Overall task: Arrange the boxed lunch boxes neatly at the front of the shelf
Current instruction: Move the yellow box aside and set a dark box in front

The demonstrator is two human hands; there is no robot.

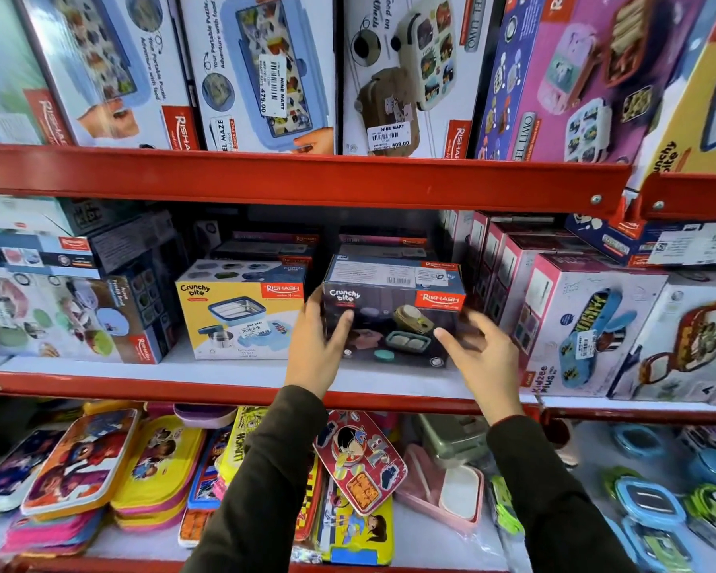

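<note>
A dark boxed lunch box marked Crunchy Bite stands on the middle shelf, a little back from the front edge. My left hand presses its left side, with the thumb on the box front. At the lower right corner of the box my right hand has its fingers spread, the index finger touching the front. A yellow Crunchy Bite box stands just left of the dark one, with a small gap between them.
More dark boxes are stacked behind both. Pink and white boxes crowd the right, blue-grey boxes the left. The upper shelf lip hangs overhead. Loose lunch boxes fill the shelf below.
</note>
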